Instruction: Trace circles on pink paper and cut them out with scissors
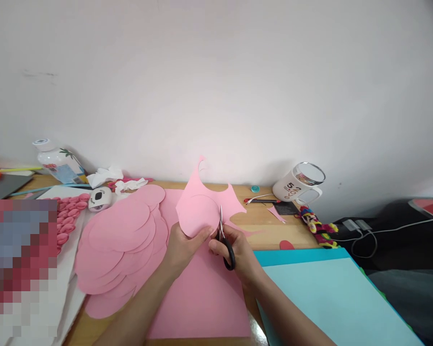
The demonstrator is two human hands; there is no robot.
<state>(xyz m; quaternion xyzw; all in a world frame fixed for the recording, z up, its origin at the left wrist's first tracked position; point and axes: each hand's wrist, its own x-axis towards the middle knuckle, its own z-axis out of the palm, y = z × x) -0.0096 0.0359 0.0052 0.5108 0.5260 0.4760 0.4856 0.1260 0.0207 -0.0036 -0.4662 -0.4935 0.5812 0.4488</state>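
Observation:
My left hand (185, 247) pinches the lower edge of a sheet of pink paper (199, 211) and holds it up off the table. A curved outline shows on the sheet, and its upper and right edges are cut into scallops with pointed tips. In my right hand (234, 245) is a pair of scissors (229, 254) with black handles, fingers through the loops. The blades point upward at the right side of the round part of the sheet. Below both hands lies a large flat sheet of pink card (202, 298). Left of it, pink paper circles (120, 235) overlap in a pile.
Blue sheets (332, 298) lie at the right. Behind them stand a white mug (296, 185) and a small colourful doll (315, 226). A white bottle (59, 161), crumpled tissues (106, 176) and a white gadget (100, 198) are at the back left, near pink braided yarn (68, 216).

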